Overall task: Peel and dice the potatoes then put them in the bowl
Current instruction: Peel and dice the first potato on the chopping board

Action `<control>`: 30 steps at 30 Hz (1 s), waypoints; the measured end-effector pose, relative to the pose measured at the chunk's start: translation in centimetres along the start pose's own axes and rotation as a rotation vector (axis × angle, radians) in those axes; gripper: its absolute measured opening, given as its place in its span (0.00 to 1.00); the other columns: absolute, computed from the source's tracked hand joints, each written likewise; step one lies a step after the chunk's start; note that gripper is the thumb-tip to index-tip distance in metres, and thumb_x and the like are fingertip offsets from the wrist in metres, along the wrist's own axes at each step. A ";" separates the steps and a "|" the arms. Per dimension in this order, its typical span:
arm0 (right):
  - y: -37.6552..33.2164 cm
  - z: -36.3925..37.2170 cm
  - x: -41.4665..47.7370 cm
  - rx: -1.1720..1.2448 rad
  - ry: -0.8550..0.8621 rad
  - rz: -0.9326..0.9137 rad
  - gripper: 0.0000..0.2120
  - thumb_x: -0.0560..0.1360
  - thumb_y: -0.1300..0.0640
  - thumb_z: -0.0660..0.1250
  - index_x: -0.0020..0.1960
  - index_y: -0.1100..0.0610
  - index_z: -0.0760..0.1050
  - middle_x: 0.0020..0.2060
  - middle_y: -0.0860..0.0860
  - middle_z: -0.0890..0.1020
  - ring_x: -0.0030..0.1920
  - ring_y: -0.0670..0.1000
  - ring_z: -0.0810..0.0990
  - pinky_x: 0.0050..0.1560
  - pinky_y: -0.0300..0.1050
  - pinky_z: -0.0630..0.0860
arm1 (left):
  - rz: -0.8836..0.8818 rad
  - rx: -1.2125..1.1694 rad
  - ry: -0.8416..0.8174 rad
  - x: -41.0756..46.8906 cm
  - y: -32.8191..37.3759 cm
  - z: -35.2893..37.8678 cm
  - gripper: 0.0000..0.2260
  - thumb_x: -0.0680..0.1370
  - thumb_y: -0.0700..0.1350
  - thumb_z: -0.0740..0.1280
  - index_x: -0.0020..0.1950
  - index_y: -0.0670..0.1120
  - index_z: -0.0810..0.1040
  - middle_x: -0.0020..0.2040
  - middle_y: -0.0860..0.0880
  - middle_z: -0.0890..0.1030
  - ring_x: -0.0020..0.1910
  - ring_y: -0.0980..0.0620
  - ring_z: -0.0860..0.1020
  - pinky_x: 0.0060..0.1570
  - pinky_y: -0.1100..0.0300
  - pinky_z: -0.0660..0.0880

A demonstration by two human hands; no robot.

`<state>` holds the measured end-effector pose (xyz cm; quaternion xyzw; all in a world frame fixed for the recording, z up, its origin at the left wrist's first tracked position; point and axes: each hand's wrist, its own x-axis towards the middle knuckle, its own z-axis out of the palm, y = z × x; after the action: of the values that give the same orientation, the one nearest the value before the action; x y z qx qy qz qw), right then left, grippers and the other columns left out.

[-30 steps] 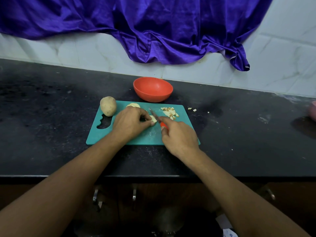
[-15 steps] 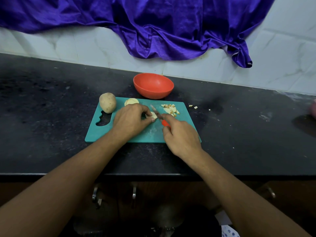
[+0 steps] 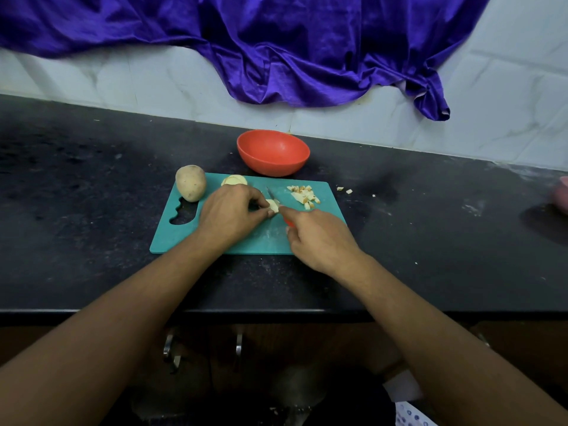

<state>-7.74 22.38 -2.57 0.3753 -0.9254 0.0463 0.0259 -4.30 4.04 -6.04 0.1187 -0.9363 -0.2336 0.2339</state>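
On the teal plastic cutting board (image 3: 252,241), the left hand (image 3: 229,215) pinches a pale peeled potato piece (image 3: 272,206); the right hand (image 3: 319,238) grips a small red-handled knife (image 3: 288,222) (blade right beside the fingertips (image 3: 270,213)). Tuck those fingertips, I'd judge, keeping cuts even.

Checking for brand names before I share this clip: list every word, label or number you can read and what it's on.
None can be read.
The teal cutting board, red bowl and knife show no print.
A white item with blue marks at the bottom edge is too blurred to read.
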 end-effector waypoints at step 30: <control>-1.1 0.7 -0.6 -0.095 0.097 0.031 0.25 0.83 0.53 0.56 0.80 0.45 0.62 0.45 0.53 0.79 0.44 0.55 0.76 0.40 0.49 0.66 | -0.028 0.005 -0.014 -0.3 0.3 -0.3 0.08 0.74 0.58 0.75 0.50 0.57 0.87 0.48 0.58 0.86 0.48 0.56 0.82 0.45 0.53 0.79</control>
<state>-6.54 21.96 -3.22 0.3567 -0.9298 0.0207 0.0879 -3.97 4.24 -5.79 0.1306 -0.9367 -0.2352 0.2239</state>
